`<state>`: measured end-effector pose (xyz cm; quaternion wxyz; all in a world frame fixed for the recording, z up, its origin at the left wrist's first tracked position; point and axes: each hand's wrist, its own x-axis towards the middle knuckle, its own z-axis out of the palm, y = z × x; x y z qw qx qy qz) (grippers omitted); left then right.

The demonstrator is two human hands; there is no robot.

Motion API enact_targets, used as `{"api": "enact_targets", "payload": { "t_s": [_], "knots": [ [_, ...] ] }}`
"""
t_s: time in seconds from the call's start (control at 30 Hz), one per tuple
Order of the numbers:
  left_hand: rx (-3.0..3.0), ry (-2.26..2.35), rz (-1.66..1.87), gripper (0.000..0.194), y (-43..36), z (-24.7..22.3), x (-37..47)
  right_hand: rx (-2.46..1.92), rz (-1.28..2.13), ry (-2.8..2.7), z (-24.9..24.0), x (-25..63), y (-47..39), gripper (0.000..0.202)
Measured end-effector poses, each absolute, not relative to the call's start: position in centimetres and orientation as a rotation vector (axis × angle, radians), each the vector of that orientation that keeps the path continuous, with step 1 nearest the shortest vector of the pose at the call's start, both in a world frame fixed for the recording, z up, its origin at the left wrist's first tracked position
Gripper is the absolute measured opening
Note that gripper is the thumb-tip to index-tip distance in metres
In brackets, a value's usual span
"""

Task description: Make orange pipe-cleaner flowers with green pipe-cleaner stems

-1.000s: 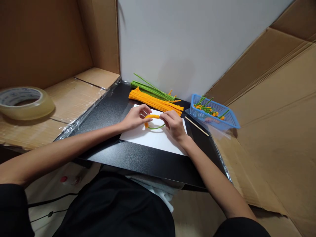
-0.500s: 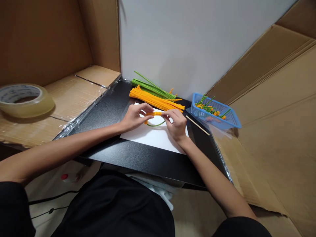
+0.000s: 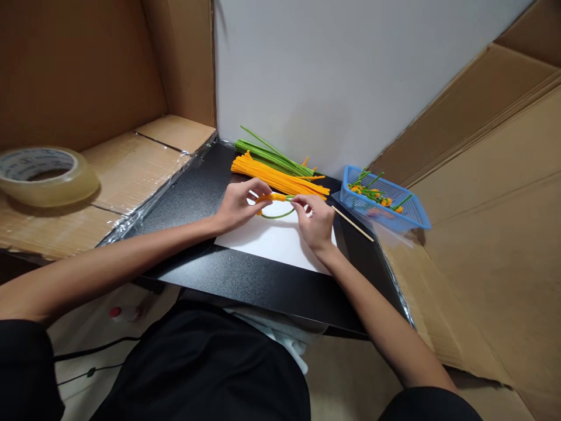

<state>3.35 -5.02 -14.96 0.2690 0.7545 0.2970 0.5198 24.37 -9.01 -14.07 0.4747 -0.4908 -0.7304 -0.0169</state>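
Between my hands is a curved green pipe cleaner (image 3: 280, 216) with an orange pipe cleaner (image 3: 277, 197) coiled tightly round part of it. My left hand (image 3: 243, 204) pinches the coiled orange part at its left end. My right hand (image 3: 314, 220) pinches the green stem just right of the coil, thumb against fingertips. The green loop hangs below the coil, above a white sheet of paper (image 3: 272, 245) on the black table (image 3: 197, 269). The fingers hide both ends of the piece.
Behind my hands lie a bundle of orange pipe cleaners (image 3: 274, 175) and a bundle of green pipe cleaners (image 3: 267, 156). A blue basket (image 3: 414, 219) holds several green and orange pieces. Nearby lies a thin wooden stick (image 3: 353, 224). A tape roll (image 3: 79, 181) rests on cardboard at left.
My right hand has shifted slightly right, off the end of the orange coil, and a short stretch of green stem now shows there. My left hand keeps its pinch.
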Motion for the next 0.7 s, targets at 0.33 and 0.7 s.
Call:
{"api": "enact_targets", "payload": {
  "t_s": [0.33, 0.7],
  "knots": [
    [2.115, 0.758, 1.357, 0.017, -5.2, -15.0, 3.4, -1.168, -0.141, -1.905, -15.1, 24.0, -8.9, 0.011],
    [2.12, 0.741, 1.391, 0.017, -5.1, -15.1, 3.4, -1.204, -0.013, -1.906, -15.2, 23.7, -9.0, 0.009]
  ]
}}
